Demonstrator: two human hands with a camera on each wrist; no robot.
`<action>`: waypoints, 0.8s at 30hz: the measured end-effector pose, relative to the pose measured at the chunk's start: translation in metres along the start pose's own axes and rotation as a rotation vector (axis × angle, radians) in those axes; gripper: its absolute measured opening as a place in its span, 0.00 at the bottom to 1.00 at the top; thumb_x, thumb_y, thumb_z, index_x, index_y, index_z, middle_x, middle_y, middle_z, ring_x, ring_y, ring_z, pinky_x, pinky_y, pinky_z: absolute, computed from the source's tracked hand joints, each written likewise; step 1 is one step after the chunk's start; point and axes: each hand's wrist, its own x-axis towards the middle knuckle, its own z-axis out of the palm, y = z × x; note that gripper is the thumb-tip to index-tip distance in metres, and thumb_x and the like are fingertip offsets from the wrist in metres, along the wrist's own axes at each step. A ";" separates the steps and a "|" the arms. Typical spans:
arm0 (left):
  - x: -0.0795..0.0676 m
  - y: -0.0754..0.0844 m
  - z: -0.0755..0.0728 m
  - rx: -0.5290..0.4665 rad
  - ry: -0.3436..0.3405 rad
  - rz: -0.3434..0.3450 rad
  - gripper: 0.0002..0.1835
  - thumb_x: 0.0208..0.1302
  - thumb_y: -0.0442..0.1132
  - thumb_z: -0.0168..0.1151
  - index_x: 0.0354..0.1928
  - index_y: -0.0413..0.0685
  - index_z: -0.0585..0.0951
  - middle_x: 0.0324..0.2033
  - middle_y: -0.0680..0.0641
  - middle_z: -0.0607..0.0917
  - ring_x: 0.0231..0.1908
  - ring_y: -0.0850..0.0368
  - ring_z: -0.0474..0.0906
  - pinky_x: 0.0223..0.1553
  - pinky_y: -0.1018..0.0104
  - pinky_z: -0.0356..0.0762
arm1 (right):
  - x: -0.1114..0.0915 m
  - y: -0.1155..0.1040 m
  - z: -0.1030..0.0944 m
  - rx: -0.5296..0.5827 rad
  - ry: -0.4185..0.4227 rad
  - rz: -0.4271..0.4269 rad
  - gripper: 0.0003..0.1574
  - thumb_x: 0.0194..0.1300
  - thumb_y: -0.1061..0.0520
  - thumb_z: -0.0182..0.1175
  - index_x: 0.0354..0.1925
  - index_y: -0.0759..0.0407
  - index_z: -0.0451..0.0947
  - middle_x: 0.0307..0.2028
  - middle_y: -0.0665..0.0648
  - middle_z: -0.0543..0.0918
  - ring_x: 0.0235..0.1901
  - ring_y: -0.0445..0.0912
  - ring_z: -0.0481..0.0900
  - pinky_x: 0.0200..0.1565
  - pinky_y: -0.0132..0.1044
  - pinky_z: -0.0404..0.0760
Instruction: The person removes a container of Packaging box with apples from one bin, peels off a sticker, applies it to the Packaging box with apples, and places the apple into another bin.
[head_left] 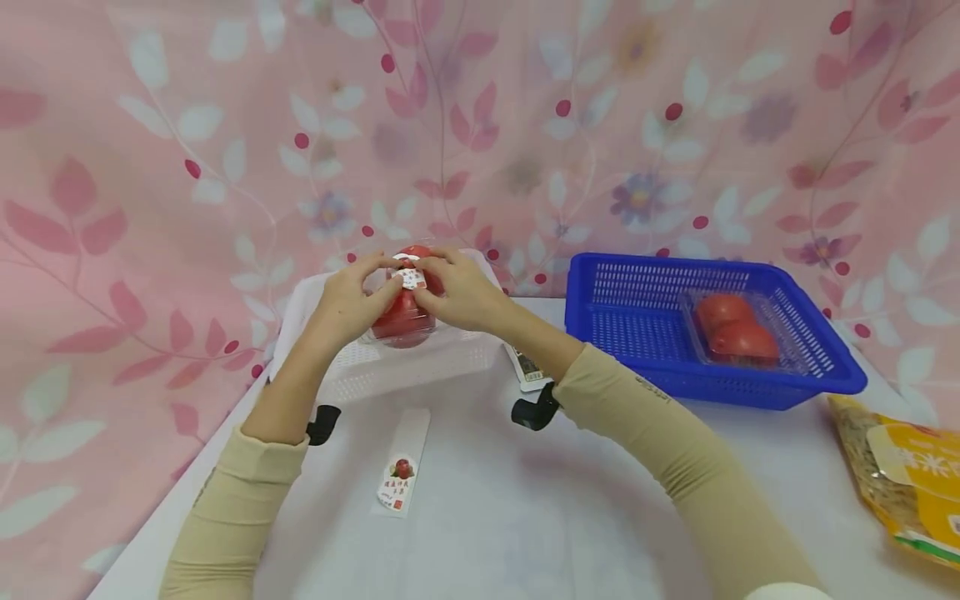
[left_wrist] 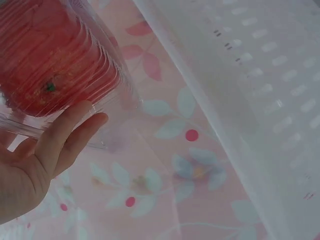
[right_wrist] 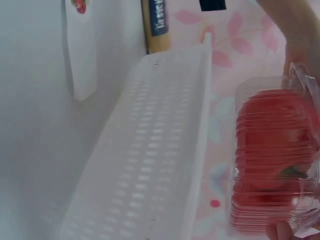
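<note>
Both hands hold up a clear plastic clamshell box of red tomatoes (head_left: 405, 321) over the white basket. My left hand (head_left: 348, 302) grips its left side, with the thumb near a white label sticker (head_left: 411, 277) on top. From the right, my right hand (head_left: 467, 292) holds the box, thumb and fingers pinching at the sticker. In the left wrist view, the fingers of the left hand (left_wrist: 30, 167) lie along the box's ridged wall, a tomato (left_wrist: 55, 65) behind it. The right wrist view shows right fingertips (right_wrist: 281, 231) at the box's end.
Beneath the box stands a white perforated basket (head_left: 300, 304). A blue basket (head_left: 645, 375) at the right holds another tomato box (head_left: 738, 329). A white strip with a printed label (head_left: 401, 467) lies on the table, and a yellow bag (head_left: 911, 475) at the right edge.
</note>
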 end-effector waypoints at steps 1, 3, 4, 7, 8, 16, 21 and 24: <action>0.001 -0.005 0.000 0.002 0.005 -0.020 0.22 0.63 0.55 0.51 0.54 0.54 0.75 0.61 0.43 0.69 0.59 0.42 0.64 0.52 0.40 0.65 | 0.005 0.000 0.007 0.001 -0.005 0.001 0.29 0.63 0.47 0.51 0.61 0.55 0.67 0.63 0.58 0.63 0.60 0.51 0.63 0.59 0.46 0.64; 0.005 -0.015 -0.001 0.009 0.011 -0.053 0.22 0.64 0.56 0.49 0.54 0.53 0.75 0.60 0.42 0.69 0.59 0.41 0.64 0.53 0.39 0.63 | 0.014 0.000 0.018 -0.007 -0.019 0.009 0.30 0.63 0.46 0.51 0.62 0.53 0.67 0.63 0.58 0.63 0.60 0.52 0.64 0.59 0.46 0.64; 0.006 -0.021 -0.001 0.014 0.015 -0.066 0.23 0.64 0.56 0.49 0.54 0.52 0.75 0.59 0.41 0.70 0.60 0.41 0.63 0.54 0.39 0.62 | 0.017 0.000 0.024 -0.006 -0.031 0.017 0.31 0.63 0.45 0.51 0.63 0.53 0.66 0.63 0.57 0.63 0.59 0.51 0.64 0.59 0.47 0.64; 0.009 -0.035 0.000 0.029 0.029 -0.108 0.22 0.63 0.55 0.50 0.54 0.52 0.75 0.58 0.41 0.71 0.59 0.40 0.63 0.54 0.39 0.61 | 0.028 0.000 0.038 0.012 -0.049 0.022 0.32 0.63 0.44 0.51 0.63 0.52 0.65 0.62 0.57 0.63 0.59 0.51 0.65 0.58 0.46 0.66; 0.009 -0.039 0.001 0.031 0.036 -0.117 0.21 0.63 0.54 0.50 0.53 0.52 0.75 0.58 0.40 0.71 0.59 0.40 0.63 0.54 0.39 0.61 | 0.031 0.000 0.041 0.024 -0.053 0.023 0.32 0.63 0.44 0.50 0.63 0.52 0.65 0.62 0.57 0.64 0.59 0.50 0.65 0.58 0.46 0.66; 0.009 -0.062 0.007 0.009 0.057 -0.154 0.19 0.61 0.47 0.53 0.52 0.47 0.76 0.55 0.39 0.73 0.56 0.43 0.66 0.53 0.44 0.65 | 0.044 0.007 0.061 0.101 -0.065 0.043 0.30 0.63 0.46 0.52 0.61 0.55 0.69 0.60 0.59 0.66 0.58 0.51 0.65 0.56 0.45 0.68; 0.007 -0.078 0.012 0.030 0.025 -0.157 0.20 0.61 0.45 0.53 0.54 0.46 0.76 0.57 0.37 0.72 0.59 0.41 0.63 0.55 0.42 0.63 | 0.048 0.012 0.079 0.094 -0.100 0.063 0.31 0.62 0.45 0.54 0.61 0.55 0.69 0.62 0.60 0.65 0.60 0.52 0.63 0.57 0.48 0.66; 0.003 -0.088 0.016 0.032 -0.008 -0.152 0.21 0.62 0.45 0.53 0.54 0.43 0.76 0.57 0.37 0.72 0.58 0.40 0.64 0.55 0.42 0.61 | 0.047 0.015 0.090 0.092 -0.128 0.063 0.31 0.63 0.45 0.54 0.61 0.56 0.68 0.61 0.61 0.66 0.61 0.53 0.62 0.57 0.49 0.66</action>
